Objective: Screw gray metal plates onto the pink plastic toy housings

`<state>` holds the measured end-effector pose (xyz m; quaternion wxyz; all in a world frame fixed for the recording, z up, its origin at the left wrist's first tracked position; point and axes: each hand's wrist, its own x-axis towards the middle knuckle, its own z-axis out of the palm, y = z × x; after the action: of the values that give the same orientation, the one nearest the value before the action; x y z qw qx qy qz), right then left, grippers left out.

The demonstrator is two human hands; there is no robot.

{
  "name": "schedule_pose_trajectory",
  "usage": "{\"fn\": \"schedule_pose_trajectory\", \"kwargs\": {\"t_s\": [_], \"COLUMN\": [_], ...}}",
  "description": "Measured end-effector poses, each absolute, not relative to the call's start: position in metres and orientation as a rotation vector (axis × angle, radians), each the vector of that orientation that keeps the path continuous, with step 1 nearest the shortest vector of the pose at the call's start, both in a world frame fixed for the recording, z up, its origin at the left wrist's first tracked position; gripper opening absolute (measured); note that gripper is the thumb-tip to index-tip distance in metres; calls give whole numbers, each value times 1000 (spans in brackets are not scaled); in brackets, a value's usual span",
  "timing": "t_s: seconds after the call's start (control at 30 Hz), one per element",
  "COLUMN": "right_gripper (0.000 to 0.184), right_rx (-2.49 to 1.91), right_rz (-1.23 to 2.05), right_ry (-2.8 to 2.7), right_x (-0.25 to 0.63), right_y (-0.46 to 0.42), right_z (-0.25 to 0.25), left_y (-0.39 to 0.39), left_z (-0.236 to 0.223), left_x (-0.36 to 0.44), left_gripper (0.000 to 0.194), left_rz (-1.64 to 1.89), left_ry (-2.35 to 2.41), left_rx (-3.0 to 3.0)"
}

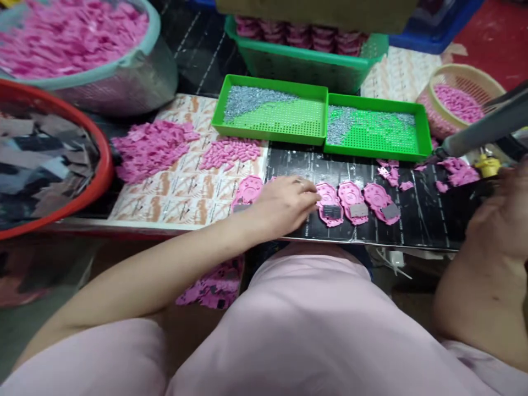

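My left hand reaches over a row of pink plastic shells at the bench's front edge. Its fingers bend down around a shell mostly hidden beneath them, and the fingertips meet the edge of the neighbouring shell. Two more shells, one in the middle and one at the right, lie beyond it, each with a small grey or black rectangular piece on its lower part. Left of the hand is another shell. My right hand is at the right edge, below a grey rod-shaped tool; its fingers are blurred and partly cut off.
Two green trays, left and right, hold small metal parts. Loose pink pieces and small pink parts lie left. A red basket, a pale blue basket and a cream basket stand around.
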<state>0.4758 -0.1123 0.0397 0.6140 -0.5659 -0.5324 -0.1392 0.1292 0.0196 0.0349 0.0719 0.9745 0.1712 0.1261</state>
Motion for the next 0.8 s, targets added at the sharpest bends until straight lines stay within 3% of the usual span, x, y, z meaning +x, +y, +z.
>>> {"fn": "schedule_pose_trajectory", "kwargs": {"t_s": [0.1,0.2,0.37,0.6,0.8], "right_gripper": [56,64,44,35,33], "right_rx": [-1266,-1372,-1548,-1530,-1504], "right_rz": [-176,1,180,-351,-281], "right_ry": [-1262,-1308,-1192,-1145,-1036], "right_x": [478,463,456,457,462], "right_y": [-96,-77,-60,-66,-81], "right_z": [48,61,78,70,57], "left_y": [-1,-19,-22,34,19], "left_z": [39,39,40,44,34], "left_x": [187,231,258,290,332], "left_gripper": [31,48,62,48,60], "left_rz": [261,181,18,-256,-409], "left_ry": [450,466,460,592,278], "left_rx": [2989,3002,3021,2947,2948]}}
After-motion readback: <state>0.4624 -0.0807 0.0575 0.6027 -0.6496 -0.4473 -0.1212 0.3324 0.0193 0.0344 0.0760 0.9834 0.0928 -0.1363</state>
